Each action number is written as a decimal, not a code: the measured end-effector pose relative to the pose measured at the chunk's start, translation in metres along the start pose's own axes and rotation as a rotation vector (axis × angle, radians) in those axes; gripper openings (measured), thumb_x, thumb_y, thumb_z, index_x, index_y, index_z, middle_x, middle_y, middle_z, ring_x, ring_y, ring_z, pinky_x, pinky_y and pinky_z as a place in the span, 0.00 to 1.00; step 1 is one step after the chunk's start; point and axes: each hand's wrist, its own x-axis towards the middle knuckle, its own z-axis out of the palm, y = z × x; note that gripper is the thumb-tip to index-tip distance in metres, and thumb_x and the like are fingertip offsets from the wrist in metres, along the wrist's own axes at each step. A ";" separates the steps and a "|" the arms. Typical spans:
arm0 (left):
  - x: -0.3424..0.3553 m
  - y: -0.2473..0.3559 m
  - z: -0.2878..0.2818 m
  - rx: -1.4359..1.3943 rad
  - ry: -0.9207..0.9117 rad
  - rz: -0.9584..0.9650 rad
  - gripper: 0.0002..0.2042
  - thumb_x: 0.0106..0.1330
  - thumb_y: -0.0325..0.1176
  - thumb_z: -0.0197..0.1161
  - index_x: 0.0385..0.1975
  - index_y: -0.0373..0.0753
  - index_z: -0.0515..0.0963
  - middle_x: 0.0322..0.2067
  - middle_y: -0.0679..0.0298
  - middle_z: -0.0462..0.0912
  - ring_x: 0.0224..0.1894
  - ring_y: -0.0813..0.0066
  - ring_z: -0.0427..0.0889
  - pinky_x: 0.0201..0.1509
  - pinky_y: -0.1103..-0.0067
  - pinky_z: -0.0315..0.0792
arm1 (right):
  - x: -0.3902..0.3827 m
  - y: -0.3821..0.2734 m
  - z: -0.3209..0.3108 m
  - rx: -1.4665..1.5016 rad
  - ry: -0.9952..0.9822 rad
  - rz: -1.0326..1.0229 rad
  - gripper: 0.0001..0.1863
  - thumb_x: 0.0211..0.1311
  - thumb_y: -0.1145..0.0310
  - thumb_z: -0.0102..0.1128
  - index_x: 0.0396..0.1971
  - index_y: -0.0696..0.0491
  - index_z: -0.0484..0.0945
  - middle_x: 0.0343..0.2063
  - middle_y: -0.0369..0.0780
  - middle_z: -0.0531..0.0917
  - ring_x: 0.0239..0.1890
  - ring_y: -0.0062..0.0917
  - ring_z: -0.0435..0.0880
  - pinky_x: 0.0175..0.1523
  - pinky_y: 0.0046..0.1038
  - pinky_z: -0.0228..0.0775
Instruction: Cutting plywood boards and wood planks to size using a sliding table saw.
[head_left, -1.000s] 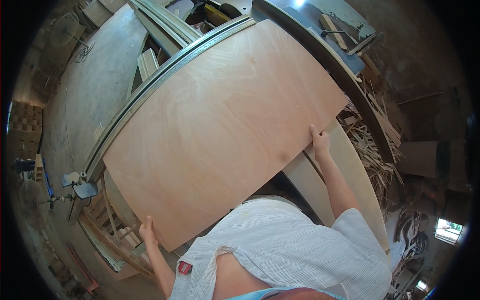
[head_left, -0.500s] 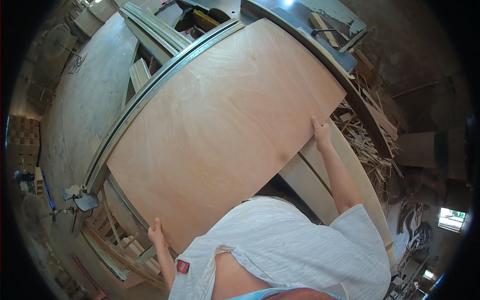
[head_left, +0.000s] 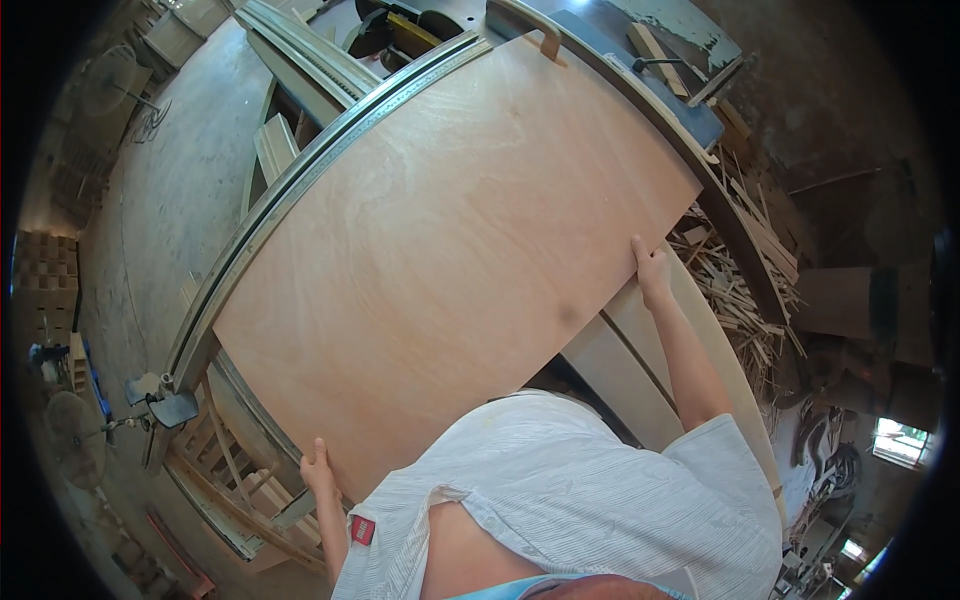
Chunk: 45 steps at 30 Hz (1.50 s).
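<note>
A large sheet of pale reddish plywood (head_left: 440, 230) lies in front of me, its far left edge along a metal rail with a scale (head_left: 325, 155). My left hand (head_left: 318, 472) grips the sheet's left edge near my body, thumb on top. Further right, my right hand (head_left: 653, 274) is closed on the near right edge, its thumb also on the upper face. The fingers under the sheet are hidden on both hands. At the far corner a small curved brown shape (head_left: 550, 42) stands over the sheet; I cannot make out what it is.
A long dark rail (head_left: 735, 235) borders the sheet's right side. Beyond it lies a heap of wood offcuts (head_left: 725, 290). Light boards (head_left: 625, 370) sit under my right arm. A saw table with a wood strip (head_left: 657, 60) is at the back right. Long profiles (head_left: 300, 60) lie at the back left.
The plywood sheet has shifted slightly to the right, and my right hand has moved with it. The curved brown shape has appeared at the far corner. My left hand has barely moved.
</note>
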 end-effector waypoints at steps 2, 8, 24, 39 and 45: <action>0.000 0.000 -0.001 0.017 0.000 0.027 0.26 0.67 0.50 0.68 0.51 0.31 0.76 0.49 0.55 0.82 0.49 0.65 0.80 0.51 0.69 0.76 | -0.016 -0.005 -0.006 -0.060 -0.226 0.283 0.37 0.66 0.37 0.55 0.34 0.66 0.81 0.23 0.47 0.84 0.20 0.31 0.84 0.19 0.29 0.71; 0.002 -0.004 -0.002 -0.068 -0.077 -0.020 0.28 0.67 0.49 0.68 0.54 0.31 0.73 0.51 0.55 0.80 0.51 0.64 0.79 0.54 0.69 0.75 | -0.043 -0.016 -0.009 -0.038 -0.559 0.484 0.51 0.65 0.24 0.32 0.28 0.65 0.81 0.19 0.47 0.84 0.14 0.33 0.82 0.16 0.28 0.71; 0.032 -0.035 0.009 -0.321 -0.211 -0.010 0.25 0.67 0.46 0.69 0.51 0.30 0.76 0.48 0.56 0.82 0.49 0.63 0.82 0.53 0.67 0.76 | -0.031 -0.012 -0.014 0.064 -0.674 0.420 0.50 0.67 0.26 0.35 0.22 0.66 0.79 0.17 0.48 0.82 0.14 0.36 0.83 0.13 0.29 0.67; 0.022 -0.155 -0.019 -0.028 0.298 0.140 0.34 0.69 0.60 0.59 0.55 0.29 0.74 0.52 0.52 0.80 0.54 0.62 0.79 0.57 0.69 0.71 | -0.031 0.007 -0.012 0.083 -0.624 0.409 0.49 0.64 0.24 0.36 0.28 0.64 0.77 0.18 0.49 0.80 0.15 0.40 0.82 0.16 0.33 0.69; 0.019 -0.234 -0.029 0.123 0.241 0.042 0.43 0.67 0.68 0.54 0.58 0.25 0.72 0.56 0.44 0.78 0.56 0.53 0.79 0.60 0.64 0.70 | -0.036 0.014 -0.015 0.075 -0.644 0.395 0.49 0.64 0.24 0.36 0.29 0.64 0.76 0.18 0.49 0.80 0.15 0.39 0.81 0.16 0.33 0.67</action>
